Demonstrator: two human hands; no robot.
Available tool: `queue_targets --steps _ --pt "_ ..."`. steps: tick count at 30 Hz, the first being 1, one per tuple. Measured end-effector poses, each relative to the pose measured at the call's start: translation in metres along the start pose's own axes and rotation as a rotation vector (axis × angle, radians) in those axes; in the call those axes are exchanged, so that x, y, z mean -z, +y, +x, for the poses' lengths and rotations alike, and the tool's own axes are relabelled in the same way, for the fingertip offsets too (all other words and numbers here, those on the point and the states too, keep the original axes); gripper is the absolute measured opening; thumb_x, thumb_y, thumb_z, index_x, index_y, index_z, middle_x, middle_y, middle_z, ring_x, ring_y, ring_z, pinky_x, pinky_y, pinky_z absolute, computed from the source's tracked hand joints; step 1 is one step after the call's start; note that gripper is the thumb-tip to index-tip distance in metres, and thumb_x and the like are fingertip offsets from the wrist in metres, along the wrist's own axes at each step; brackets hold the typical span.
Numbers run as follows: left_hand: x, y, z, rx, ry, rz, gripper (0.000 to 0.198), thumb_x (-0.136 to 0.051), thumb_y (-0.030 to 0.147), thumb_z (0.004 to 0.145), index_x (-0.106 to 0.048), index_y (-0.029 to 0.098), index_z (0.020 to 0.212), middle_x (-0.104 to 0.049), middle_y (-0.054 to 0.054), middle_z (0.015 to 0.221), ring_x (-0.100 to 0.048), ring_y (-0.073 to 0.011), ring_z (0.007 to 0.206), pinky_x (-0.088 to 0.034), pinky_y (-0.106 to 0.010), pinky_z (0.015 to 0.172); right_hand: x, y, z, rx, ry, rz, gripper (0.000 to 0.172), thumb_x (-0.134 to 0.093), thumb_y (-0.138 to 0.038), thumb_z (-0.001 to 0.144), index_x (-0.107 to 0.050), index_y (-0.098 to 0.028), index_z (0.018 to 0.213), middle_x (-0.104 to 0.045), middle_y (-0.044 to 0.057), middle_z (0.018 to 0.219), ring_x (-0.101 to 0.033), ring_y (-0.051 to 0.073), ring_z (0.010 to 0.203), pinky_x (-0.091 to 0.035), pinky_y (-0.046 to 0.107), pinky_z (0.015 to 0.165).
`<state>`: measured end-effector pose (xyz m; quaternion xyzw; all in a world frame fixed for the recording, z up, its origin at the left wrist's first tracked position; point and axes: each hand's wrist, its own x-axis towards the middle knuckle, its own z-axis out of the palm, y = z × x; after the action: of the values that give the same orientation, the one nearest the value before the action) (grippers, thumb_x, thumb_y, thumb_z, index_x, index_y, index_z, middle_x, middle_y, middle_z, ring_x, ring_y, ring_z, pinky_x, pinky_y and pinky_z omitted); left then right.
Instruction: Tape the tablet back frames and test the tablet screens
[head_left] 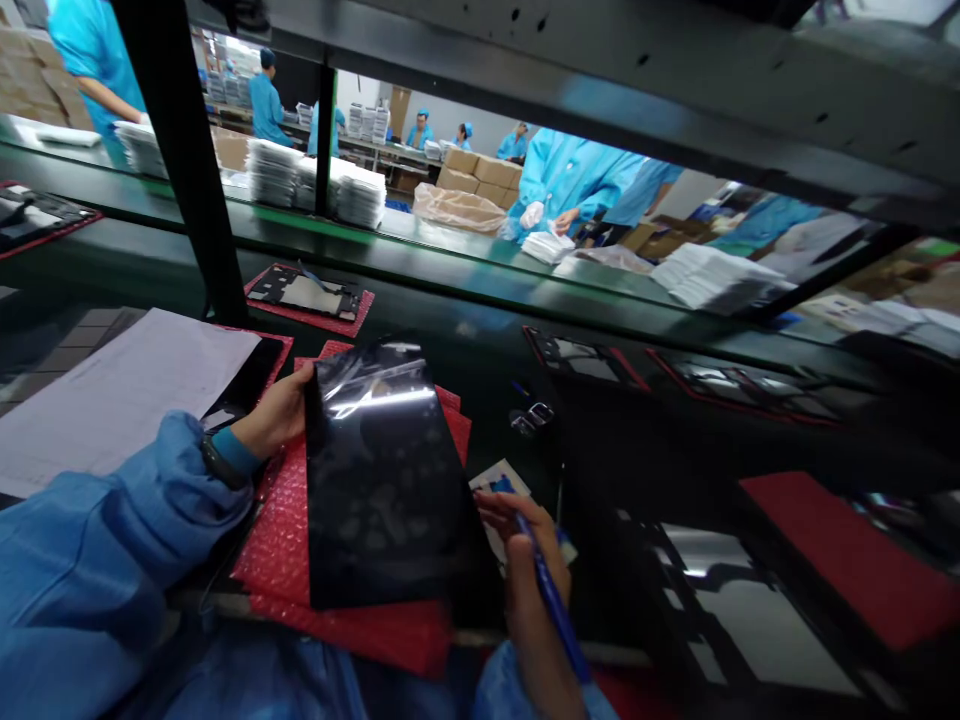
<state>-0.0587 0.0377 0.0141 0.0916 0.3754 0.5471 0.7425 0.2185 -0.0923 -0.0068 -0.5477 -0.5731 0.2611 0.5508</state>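
On my screen the panel (386, 475) sits over bubble wrap (277, 540), with paper (120, 400) to its left, a card (499, 490) just right, and a conveyor (420, 250) beyond, carrying stacks (360, 195).

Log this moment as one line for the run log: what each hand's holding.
left grip: dark glossy panel | right grip: blue pen | under panel: red bubble wrap

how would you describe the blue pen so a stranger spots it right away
On the dark workbench, find the glossy black panel over red bubble wrap. Just right of it, the person's right hand grips a slim blue pen, tip up, bright against the bench around it.
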Motion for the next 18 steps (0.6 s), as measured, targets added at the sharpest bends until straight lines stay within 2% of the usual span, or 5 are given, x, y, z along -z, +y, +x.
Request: queue_targets --steps 2,5,9,14,18 --pt "0.002 0.001 0.001 0.022 0.044 -0.022 0.037 -0.032 0.025 0.096 -0.067 0.011 0.093 -0.071 -0.007 0.062 -0.068 -0.0189 0.057 -0.057 -0.031 0.062 -0.006 -0.003 -0.006 0.106 -0.086 -0.029 0.036 -0.048 -0.05 0.088 -0.06 -0.022 0.106 -0.068 0.009 0.1 -0.067 0.023 0.088 -0.056 0.035 0.072" --pt "0.006 -0.001 0.004 0.064 0.098 -0.04 0.037 -0.033 0.024 0.096 -0.065 0.012 0.082 -0.066 -0.005 0.053 -0.064 -0.0168 0.045 -0.054 -0.027 0.05 -0.013 -0.002 -0.011 0.247 -0.052 -0.171 0.023 -0.054 -0.038 0.087 -0.059 -0.022 0.102 -0.068 0.009 0.1 -0.066 0.023 0.093 -0.055 0.041 0.081" --pt "0.009 -0.007 0.007 0.103 0.136 -0.061 0.03 -0.039 0.022 0.093 -0.065 0.013 0.082 -0.063 -0.004 0.049 -0.061 -0.0171 0.041 -0.053 -0.027 0.046 -0.015 0.001 -0.015 0.252 -0.026 -0.196 0.013 -0.057 -0.026 0.085 -0.056 -0.023 0.098 -0.067 0.008 0.103 -0.065 0.023 0.099 -0.053 0.043 0.086" --pt "0.005 -0.011 0.007 0.121 0.153 -0.082 0.033 -0.035 0.021 0.094 -0.064 0.013 0.081 -0.063 -0.004 0.049 -0.062 -0.0166 0.042 -0.053 -0.024 0.045 -0.02 -0.003 -0.015 0.294 -0.244 -0.088 0.02 -0.055 -0.024 0.085 -0.055 -0.026 0.105 -0.066 0.008 0.112 -0.065 0.022 0.101 -0.054 0.036 0.084" --pt "0.004 -0.012 0.007 0.13 0.132 -0.103 0.034 -0.034 0.021 0.094 -0.064 0.013 0.082 -0.062 -0.004 0.048 -0.062 -0.0182 0.041 -0.054 -0.027 0.044 -0.029 -0.004 -0.011 0.379 -0.272 -0.158 0.025 -0.043 -0.016 0.089 -0.063 -0.028 0.099 -0.07 0.002 0.092 -0.068 0.018 0.085 -0.055 0.03 0.075"
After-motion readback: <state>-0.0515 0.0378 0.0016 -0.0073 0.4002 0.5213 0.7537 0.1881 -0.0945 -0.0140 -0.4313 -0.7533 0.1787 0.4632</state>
